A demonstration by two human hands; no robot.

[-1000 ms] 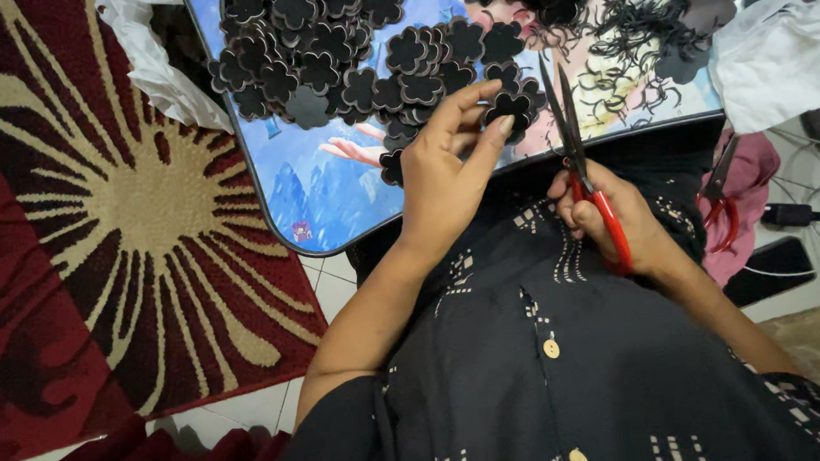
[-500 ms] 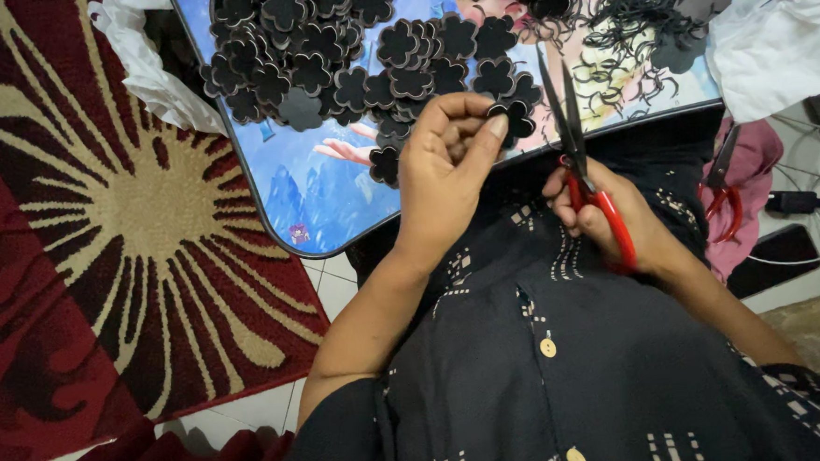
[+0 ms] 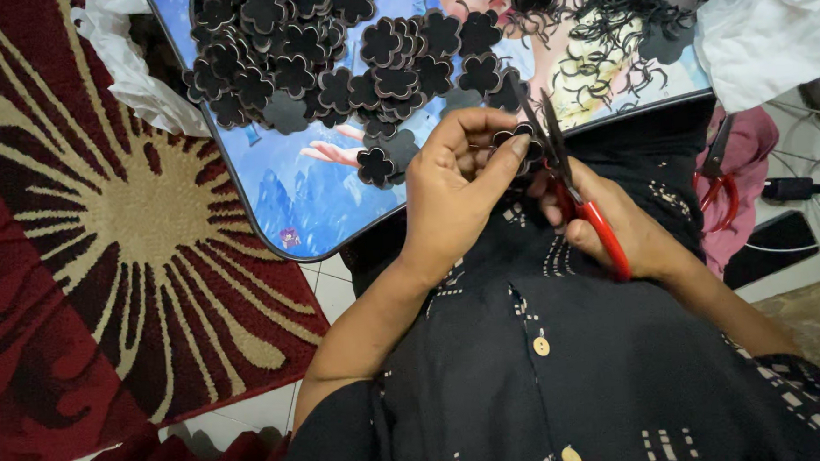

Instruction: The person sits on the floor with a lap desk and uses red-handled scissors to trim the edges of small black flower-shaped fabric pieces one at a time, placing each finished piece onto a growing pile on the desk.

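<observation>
Left hand [image 3: 455, 191] pinches a small black flower cutout [image 3: 515, 145] by its rim, just at the tray's [image 3: 241, 221] five o'clock edge. Right hand [image 3: 616, 229] clenches red-handled scissors [image 3: 571, 189], blades at the piece. It looks light, thin, floppy: best pinched at the edge. Finished flowers [image 3: 326, 57] heap at eleven o'clock.

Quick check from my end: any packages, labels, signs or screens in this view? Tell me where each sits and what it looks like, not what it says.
White plastic bag: crumpled, at the printed tray's left edge, on the red carpet.
White bag or cloth: rumpled, at the tray's upper right corner.
Dark flat slab: on the floor at right, maybe a phone; I cannot tell if it is a screen.
No labels or signs show.
</observation>
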